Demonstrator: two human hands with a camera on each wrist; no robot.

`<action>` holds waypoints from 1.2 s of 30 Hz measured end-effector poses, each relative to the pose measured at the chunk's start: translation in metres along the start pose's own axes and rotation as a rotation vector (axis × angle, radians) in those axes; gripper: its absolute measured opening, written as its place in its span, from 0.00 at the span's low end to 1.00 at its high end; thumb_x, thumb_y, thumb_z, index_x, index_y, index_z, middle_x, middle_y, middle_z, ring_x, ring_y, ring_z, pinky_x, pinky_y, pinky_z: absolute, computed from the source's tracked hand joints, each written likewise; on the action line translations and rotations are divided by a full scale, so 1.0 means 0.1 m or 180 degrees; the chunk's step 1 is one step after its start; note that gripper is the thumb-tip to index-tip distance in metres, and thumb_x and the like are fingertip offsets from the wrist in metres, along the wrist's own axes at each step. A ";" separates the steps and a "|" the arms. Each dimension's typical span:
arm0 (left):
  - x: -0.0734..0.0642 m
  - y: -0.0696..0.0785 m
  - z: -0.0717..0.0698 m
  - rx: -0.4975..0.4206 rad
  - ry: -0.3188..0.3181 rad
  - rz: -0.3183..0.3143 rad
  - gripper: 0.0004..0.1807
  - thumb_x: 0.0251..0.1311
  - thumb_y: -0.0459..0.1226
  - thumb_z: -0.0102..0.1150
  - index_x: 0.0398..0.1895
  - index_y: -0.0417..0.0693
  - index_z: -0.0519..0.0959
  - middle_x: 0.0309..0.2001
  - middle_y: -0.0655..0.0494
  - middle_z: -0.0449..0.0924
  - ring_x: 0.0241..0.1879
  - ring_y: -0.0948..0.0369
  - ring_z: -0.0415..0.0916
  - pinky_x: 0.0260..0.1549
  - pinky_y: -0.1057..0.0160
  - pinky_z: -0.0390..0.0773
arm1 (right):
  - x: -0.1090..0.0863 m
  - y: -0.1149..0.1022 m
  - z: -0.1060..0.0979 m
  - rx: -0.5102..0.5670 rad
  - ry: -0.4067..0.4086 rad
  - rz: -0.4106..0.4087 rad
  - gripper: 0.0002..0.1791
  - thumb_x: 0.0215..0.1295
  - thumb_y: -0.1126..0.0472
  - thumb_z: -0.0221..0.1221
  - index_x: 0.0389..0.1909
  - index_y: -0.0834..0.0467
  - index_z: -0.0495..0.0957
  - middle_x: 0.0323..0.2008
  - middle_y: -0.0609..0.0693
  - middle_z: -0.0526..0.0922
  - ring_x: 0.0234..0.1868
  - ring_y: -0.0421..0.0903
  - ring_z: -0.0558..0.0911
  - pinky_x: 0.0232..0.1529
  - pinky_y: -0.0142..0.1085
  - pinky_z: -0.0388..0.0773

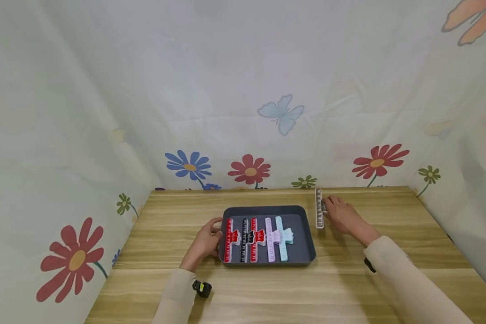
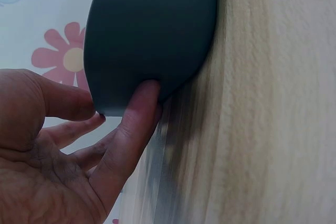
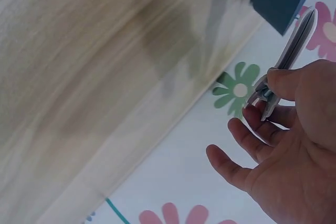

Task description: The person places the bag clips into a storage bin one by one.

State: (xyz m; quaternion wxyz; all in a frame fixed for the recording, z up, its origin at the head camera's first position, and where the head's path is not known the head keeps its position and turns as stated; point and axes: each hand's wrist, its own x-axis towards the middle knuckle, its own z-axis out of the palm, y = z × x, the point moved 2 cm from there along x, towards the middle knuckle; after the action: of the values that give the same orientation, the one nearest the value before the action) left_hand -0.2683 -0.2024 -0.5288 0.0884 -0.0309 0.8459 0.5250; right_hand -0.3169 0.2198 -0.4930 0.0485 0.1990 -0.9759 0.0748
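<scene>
A dark grey tray (image 1: pixel 305 245) lies on the wooden table. My left hand (image 1: pixel 205 239) holds its left end, and in the left wrist view one finger presses the tray's outer side (image 2: pixel 152 30) while the thumb meets its edge. Inside the tray lie several piano-key clips side by side: a red clip (image 1: pixel 228 243), a black clip (image 1: pixel 244 243), another red one, a lilac clip (image 1: pixel 270 245) and a light blue clip (image 1: pixel 282 245). Right of the tray, my right hand (image 1: pixel 342 216) pinches a white piano-key clip (image 1: pixel 319 209) by its handle; the clip's bar stands out past the thumb (image 3: pixel 283 82).
The wooden table (image 1: pixel 259 297) runs back to a white cloth backdrop (image 1: pixel 210 90) printed with flowers and a butterfly. Cloth also hangs at both sides. A dark wrist device (image 1: pixel 202 288) sits at the left sleeve.
</scene>
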 end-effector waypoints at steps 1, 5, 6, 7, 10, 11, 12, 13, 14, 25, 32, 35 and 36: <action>0.00 0.00 0.00 -0.0013 0.0000 0.0003 0.28 0.69 0.31 0.47 0.72 0.51 0.63 0.57 0.32 0.76 0.32 0.53 0.81 0.17 0.54 0.84 | -0.01 -0.01 -0.02 -0.0005 0.0002 -0.0005 0.25 0.72 0.60 0.53 0.64 0.70 0.66 0.59 0.68 0.71 0.61 0.66 0.71 0.51 0.65 0.75; -0.01 0.01 -0.01 -0.0025 -0.0009 0.0011 0.28 0.69 0.30 0.47 0.72 0.51 0.63 0.57 0.32 0.75 0.32 0.53 0.82 0.17 0.53 0.84 | -0.06 -0.09 -0.11 -0.0034 0.0018 -0.0020 0.25 0.72 0.60 0.54 0.64 0.70 0.66 0.59 0.68 0.71 0.61 0.66 0.71 0.51 0.65 0.75; -0.01 0.01 -0.01 -0.0025 -0.0013 0.0011 0.28 0.69 0.30 0.47 0.72 0.51 0.63 0.57 0.32 0.75 0.32 0.53 0.82 0.17 0.53 0.84 | -0.07 -0.10 -0.12 -0.0048 0.0024 -0.0025 0.25 0.72 0.60 0.54 0.64 0.70 0.66 0.59 0.68 0.71 0.61 0.66 0.71 0.51 0.64 0.75; -0.01 0.01 -0.01 -0.0026 -0.0017 0.0009 0.28 0.69 0.30 0.47 0.72 0.51 0.63 0.57 0.32 0.75 0.32 0.53 0.82 0.17 0.53 0.84 | -0.08 -0.11 -0.13 -0.0056 0.0035 -0.0027 0.25 0.72 0.60 0.54 0.64 0.70 0.66 0.59 0.68 0.71 0.61 0.65 0.71 0.51 0.64 0.75; -0.01 0.00 -0.01 -0.0039 -0.0020 0.0008 0.28 0.69 0.30 0.47 0.72 0.50 0.62 0.57 0.31 0.75 0.31 0.53 0.82 0.17 0.53 0.84 | -0.11 -0.15 -0.15 -0.0068 0.0091 -0.0057 0.25 0.72 0.59 0.55 0.64 0.69 0.67 0.58 0.67 0.72 0.60 0.65 0.72 0.51 0.64 0.76; -0.01 0.00 -0.01 -0.0029 -0.0017 0.0018 0.28 0.69 0.30 0.47 0.72 0.50 0.62 0.57 0.31 0.75 0.31 0.53 0.82 0.17 0.53 0.84 | -0.12 -0.15 -0.14 -0.0073 0.0113 -0.0071 0.25 0.71 0.59 0.55 0.64 0.69 0.67 0.58 0.67 0.72 0.60 0.64 0.72 0.51 0.63 0.76; -0.01 -0.01 -0.01 -0.0042 -0.0017 0.0017 0.28 0.69 0.30 0.47 0.72 0.50 0.62 0.57 0.31 0.75 0.31 0.53 0.82 0.17 0.53 0.84 | -0.12 -0.16 -0.14 -0.0074 0.0143 -0.0092 0.25 0.71 0.60 0.55 0.63 0.69 0.67 0.58 0.66 0.72 0.59 0.64 0.73 0.51 0.63 0.76; 0.00 -0.01 -0.01 -0.0041 -0.0014 0.0018 0.28 0.69 0.30 0.47 0.72 0.50 0.62 0.57 0.31 0.75 0.31 0.53 0.82 0.17 0.53 0.84 | -0.13 -0.17 -0.15 -0.0070 0.0165 -0.0106 0.25 0.71 0.59 0.55 0.63 0.69 0.67 0.57 0.66 0.72 0.59 0.64 0.73 0.51 0.63 0.76; 0.00 -0.01 -0.01 -0.0035 -0.0015 0.0021 0.28 0.69 0.30 0.47 0.72 0.51 0.62 0.57 0.31 0.75 0.31 0.54 0.82 0.17 0.53 0.84 | -0.14 -0.17 -0.15 -0.0073 0.0184 -0.0126 0.25 0.71 0.59 0.55 0.63 0.69 0.67 0.57 0.66 0.72 0.59 0.64 0.73 0.50 0.63 0.76; 0.01 -0.01 0.00 -0.0020 -0.0013 0.0020 0.28 0.70 0.31 0.47 0.72 0.51 0.62 0.57 0.32 0.75 0.30 0.53 0.82 0.17 0.53 0.84 | -0.27 -0.27 -0.26 -0.0131 0.0297 -0.0315 0.24 0.69 0.61 0.58 0.61 0.69 0.68 0.54 0.64 0.73 0.56 0.62 0.74 0.47 0.61 0.77; 0.01 -0.03 0.00 0.0025 0.0000 0.0025 0.28 0.70 0.30 0.46 0.72 0.51 0.63 0.58 0.31 0.75 0.31 0.53 0.82 0.16 0.54 0.84 | -0.31 -0.35 -0.30 -0.0135 0.0233 -0.0287 0.26 0.69 0.59 0.58 0.63 0.68 0.68 0.56 0.64 0.73 0.59 0.62 0.73 0.52 0.63 0.75; 0.01 -0.03 0.00 0.0028 0.0006 0.0033 0.27 0.70 0.30 0.46 0.72 0.51 0.63 0.57 0.31 0.75 0.31 0.54 0.82 0.16 0.54 0.84 | -0.33 -0.37 -0.31 -0.0185 0.0240 -0.0275 0.26 0.69 0.59 0.58 0.63 0.68 0.68 0.57 0.64 0.73 0.60 0.62 0.72 0.53 0.63 0.75; 0.02 -0.03 0.00 0.0022 0.0005 0.0036 0.28 0.70 0.30 0.46 0.72 0.52 0.63 0.57 0.31 0.75 0.31 0.54 0.82 0.16 0.54 0.84 | -0.34 -0.37 -0.31 -0.0191 0.0236 -0.0256 0.27 0.69 0.58 0.59 0.63 0.68 0.68 0.57 0.64 0.73 0.60 0.62 0.72 0.53 0.63 0.75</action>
State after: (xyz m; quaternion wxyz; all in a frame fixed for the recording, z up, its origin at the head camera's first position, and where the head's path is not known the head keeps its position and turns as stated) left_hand -0.2696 -0.2034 -0.5315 0.0849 -0.0263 0.8480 0.5225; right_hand -0.2690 0.2039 -0.4619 0.0935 0.2335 -0.9665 0.0508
